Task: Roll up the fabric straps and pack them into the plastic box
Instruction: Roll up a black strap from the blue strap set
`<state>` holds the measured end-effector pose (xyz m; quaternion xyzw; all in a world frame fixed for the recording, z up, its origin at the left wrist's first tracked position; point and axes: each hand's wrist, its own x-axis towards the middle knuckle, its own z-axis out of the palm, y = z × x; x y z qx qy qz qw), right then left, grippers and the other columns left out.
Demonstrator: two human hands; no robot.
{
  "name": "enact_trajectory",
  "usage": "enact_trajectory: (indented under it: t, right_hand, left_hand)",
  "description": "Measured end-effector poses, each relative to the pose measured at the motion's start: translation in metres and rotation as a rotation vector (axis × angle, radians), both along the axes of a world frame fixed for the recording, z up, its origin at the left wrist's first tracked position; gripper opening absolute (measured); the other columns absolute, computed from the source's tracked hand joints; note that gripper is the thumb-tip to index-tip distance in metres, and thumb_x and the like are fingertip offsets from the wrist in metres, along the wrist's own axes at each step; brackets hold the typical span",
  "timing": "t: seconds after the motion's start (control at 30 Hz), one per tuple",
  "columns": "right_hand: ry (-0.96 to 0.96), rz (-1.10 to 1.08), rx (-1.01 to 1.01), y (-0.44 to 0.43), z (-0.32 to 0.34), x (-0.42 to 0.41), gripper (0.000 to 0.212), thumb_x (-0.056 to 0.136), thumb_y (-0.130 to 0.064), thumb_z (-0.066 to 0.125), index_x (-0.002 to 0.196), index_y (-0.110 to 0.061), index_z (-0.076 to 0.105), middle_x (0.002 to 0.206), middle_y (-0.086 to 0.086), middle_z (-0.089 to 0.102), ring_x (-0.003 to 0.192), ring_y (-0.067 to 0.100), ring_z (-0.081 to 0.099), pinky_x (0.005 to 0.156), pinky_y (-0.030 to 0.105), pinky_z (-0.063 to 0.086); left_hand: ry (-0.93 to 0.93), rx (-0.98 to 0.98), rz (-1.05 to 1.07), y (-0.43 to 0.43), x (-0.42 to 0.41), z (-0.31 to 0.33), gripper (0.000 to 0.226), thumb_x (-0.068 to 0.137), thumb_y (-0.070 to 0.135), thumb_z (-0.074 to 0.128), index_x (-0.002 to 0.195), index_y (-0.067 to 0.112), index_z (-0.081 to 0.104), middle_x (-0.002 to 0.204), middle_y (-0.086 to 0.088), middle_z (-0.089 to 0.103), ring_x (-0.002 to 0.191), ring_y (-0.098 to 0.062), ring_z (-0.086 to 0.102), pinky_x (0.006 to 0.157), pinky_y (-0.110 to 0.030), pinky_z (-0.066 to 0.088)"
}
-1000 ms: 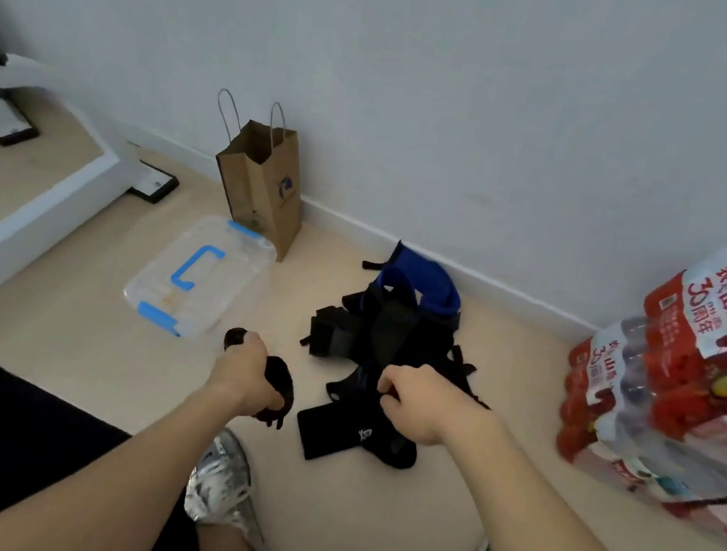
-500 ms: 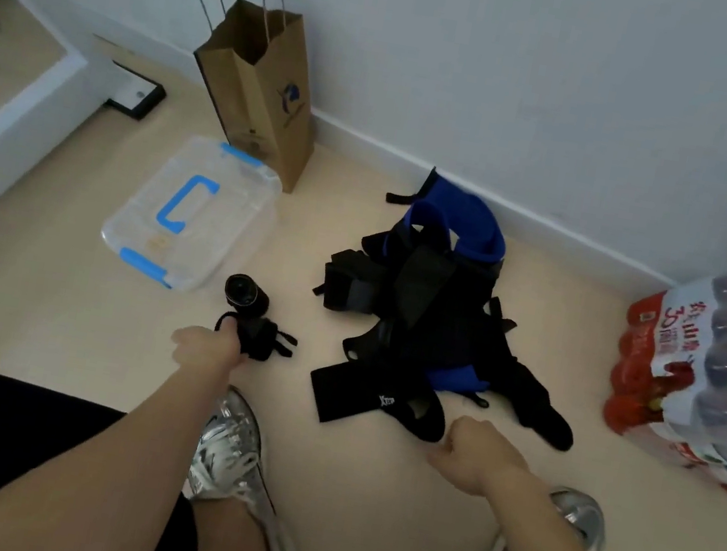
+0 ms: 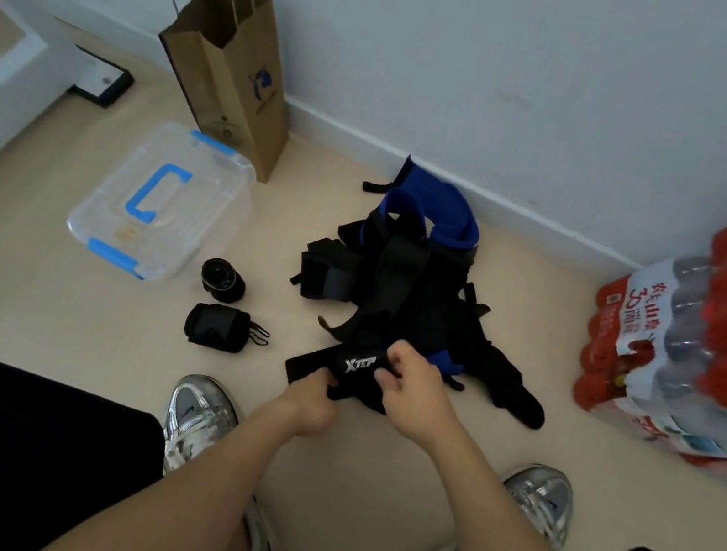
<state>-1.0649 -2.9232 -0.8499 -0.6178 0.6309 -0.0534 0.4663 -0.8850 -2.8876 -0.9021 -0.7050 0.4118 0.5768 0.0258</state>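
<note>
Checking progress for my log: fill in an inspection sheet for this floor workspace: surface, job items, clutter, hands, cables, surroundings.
Surface: beige floor.
Job's things: clear plastic box with blue handle, lid on; upright rolled black strap and lying rolled black strap on the floor beside it, unpacked; loose pile of black and blue straps; black strap with white logo at the pile's near edge.
Clutter: brown paper bag upright behind the box; shrink-wrapped pack of red-labelled water bottles at right.
Grippers: left hand and right hand both grip the logo strap.
Cables: nothing seen.
Surroundings: white wall with skirting.
</note>
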Motion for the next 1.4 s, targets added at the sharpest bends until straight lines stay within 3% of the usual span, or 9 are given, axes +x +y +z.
enact_trajectory:
  t: [0.13,0.33,0.47,0.6,0.77,0.9,1.2,1.3,1.4]
  right_hand:
    - [-0.354,-0.299,0.076,-0.01,0.03,-0.014,0.018,0.106,-0.005,0.063,0.109,-0.018,0.075,0.095,0.001,0.083,0.094,0.015,0.08,0.086,0.029,0.063]
    - [-0.527,-0.449,-0.172,-0.028,0.092,-0.026,0.02,0.096,-0.015,0.071,0.106,-0.027,0.083,0.098,-0.008,0.084,0.097,0.01,0.08,0.084,0.028,0.064]
    - [-0.58,-0.402,-0.319,-0.032,0.133,-0.03,0.021,0.078,-0.032,0.066,0.091,-0.036,0.082,0.09,-0.007,0.083,0.088,0.009,0.079,0.07,0.02,0.06]
    - [-0.58,-0.236,-0.144,-0.015,0.136,-0.034,0.019,0.08,-0.021,0.064,0.092,-0.029,0.078,0.088,0.004,0.083,0.081,0.015,0.08,0.071,0.03,0.061]
    - [-0.636,-0.116,0.141,0.016,0.116,-0.043,0.041,0.102,-0.009,0.06,0.129,-0.038,0.073,0.114,0.008,0.083,0.11,0.025,0.079,0.097,0.046,0.062]
    - [-0.489,-0.104,0.294,0.026,0.105,-0.049,0.032,0.101,-0.027,0.073,0.131,-0.035,0.067,0.117,0.003,0.082,0.11,0.022,0.079,0.101,0.049,0.062]
    - [-0.129,0.204,0.417,0.039,0.087,-0.065,0.048,0.075,-0.027,0.097,0.119,-0.019,0.079,0.115,0.001,0.081,0.111,0.021,0.076,0.104,0.039,0.06]
    - [0.135,0.357,0.341,0.041,0.072,-0.076,0.032,0.082,-0.025,0.092,0.109,-0.02,0.075,0.105,-0.003,0.075,0.104,0.019,0.072,0.085,0.029,0.059]
    - [0.21,0.251,0.177,0.044,0.05,-0.081,0.035,0.093,-0.028,0.081,0.125,-0.016,0.072,0.119,0.005,0.073,0.113,0.028,0.07,0.097,0.04,0.06]
  left_hand:
    - [-0.014,-0.014,-0.052,0.002,-0.004,0.006,0.059,0.101,0.012,0.055,0.159,0.012,0.046,0.154,-0.012,0.055,0.14,-0.032,0.055,0.116,-0.038,0.046]
    - [0.108,-0.148,0.423,-0.014,-0.014,0.069,0.031,0.107,0.016,0.046,0.126,0.012,0.071,0.116,-0.009,0.067,0.095,-0.025,0.061,0.076,-0.032,0.049]
    - [0.459,-0.105,0.704,-0.029,-0.025,0.125,0.056,0.112,0.057,0.04,0.121,0.013,0.074,0.119,-0.009,0.078,0.107,-0.029,0.074,0.095,-0.044,0.058]
    - [0.798,-0.042,0.775,-0.036,-0.037,0.16,0.068,0.1,0.071,0.052,0.133,0.015,0.074,0.129,-0.015,0.077,0.122,-0.038,0.071,0.103,-0.052,0.057]
    - [0.802,-0.048,0.679,-0.02,-0.035,0.166,0.051,0.104,0.054,0.062,0.127,0.013,0.079,0.126,-0.017,0.078,0.116,-0.035,0.076,0.103,-0.051,0.058]
    - [0.535,-0.202,0.58,-0.013,-0.032,0.157,0.041,0.11,0.042,0.057,0.129,0.009,0.073,0.116,-0.013,0.081,0.11,-0.033,0.078,0.101,-0.05,0.061]
    - [0.585,-0.434,1.053,-0.011,-0.009,0.144,0.029,0.109,0.038,0.06,0.117,0.015,0.076,0.101,-0.005,0.084,0.091,-0.021,0.082,0.074,-0.036,0.064]
    - [0.595,-0.414,1.259,-0.016,0.008,0.137,0.026,0.108,0.037,0.065,0.115,0.013,0.072,0.101,-0.005,0.084,0.093,-0.022,0.081,0.077,-0.039,0.064]
    - [0.548,-0.425,1.267,-0.021,0.018,0.134,0.024,0.107,0.036,0.066,0.112,0.013,0.071,0.105,-0.005,0.082,0.096,-0.023,0.079,0.083,-0.041,0.063]
